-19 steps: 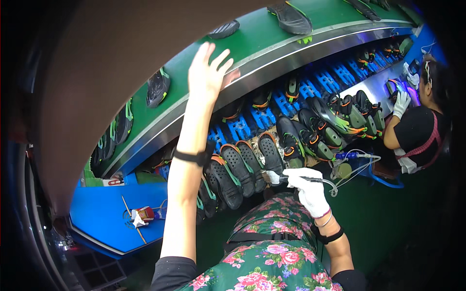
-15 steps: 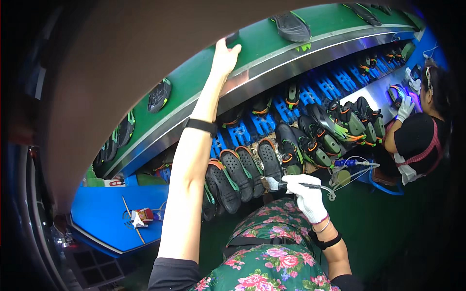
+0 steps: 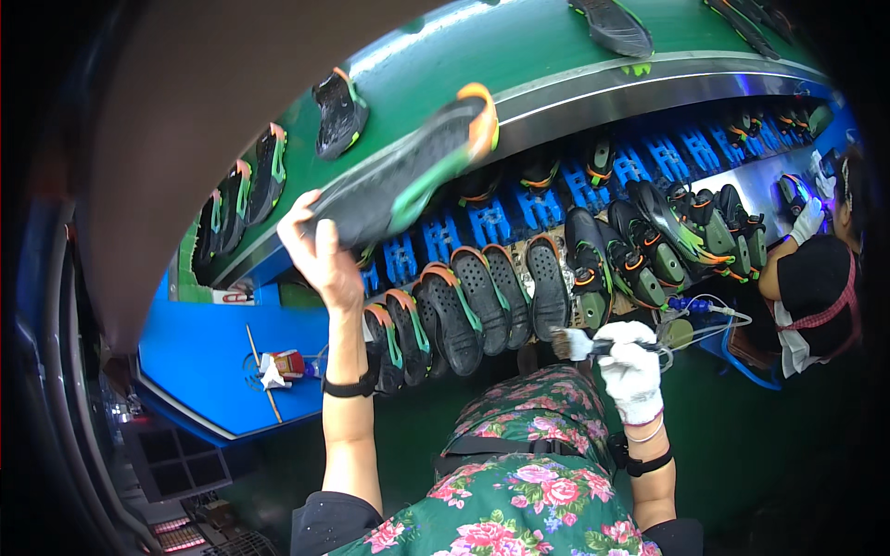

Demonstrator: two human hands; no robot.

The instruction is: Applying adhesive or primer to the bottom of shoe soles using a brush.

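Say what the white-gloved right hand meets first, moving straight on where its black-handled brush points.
Likely the row of black perforated soles with orange rims, at their lower ends, just left of the brush; depth is unclear.

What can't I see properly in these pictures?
All in the head view:
- Black shoe part in the left hand: details smeared by blur.
- Brush: handle partly covered by the gloved right hand.
- Green belt: upper left hidden behind a brown shape.
- Co-worker: cut off by the dark rim.

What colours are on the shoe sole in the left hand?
The shoe sole is mostly black, with green and orange trim, as the head view shows.
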